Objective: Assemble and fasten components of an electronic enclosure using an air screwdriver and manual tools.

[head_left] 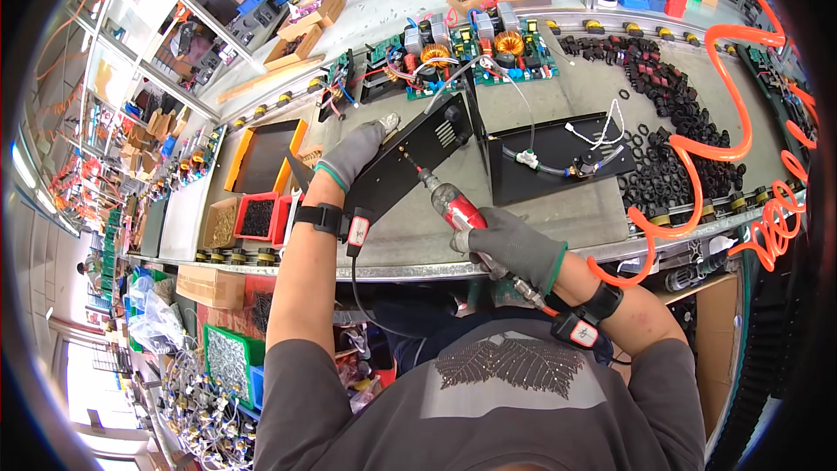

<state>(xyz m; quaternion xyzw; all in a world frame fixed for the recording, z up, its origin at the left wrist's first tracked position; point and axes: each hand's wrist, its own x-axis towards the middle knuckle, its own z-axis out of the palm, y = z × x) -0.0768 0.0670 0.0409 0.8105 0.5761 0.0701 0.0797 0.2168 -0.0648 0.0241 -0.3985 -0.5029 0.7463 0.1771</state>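
Sitting at the far left of the table are an orange-rimmed tray and a red bin of small dark parts. Next to them, the left hand, gloved in grey, is closing around the upper edge of a black metal panel, holding it tilted up from the open black case to which it belongs. The right hand, also gloved, is wrapping tightly around a red pneumatic screwdriver, whose bit is pressing against the panel's face near its left side. Green circuit boards are lying beyond the case, and a heap of black rings is spreading to the right under a coiled orange air hose.

As I judge it, the bit is meeting the panel at a slant, so it could slip off the screw head and scratch the paint; the tilted panel could also shift under the push if the left grip is loosening.
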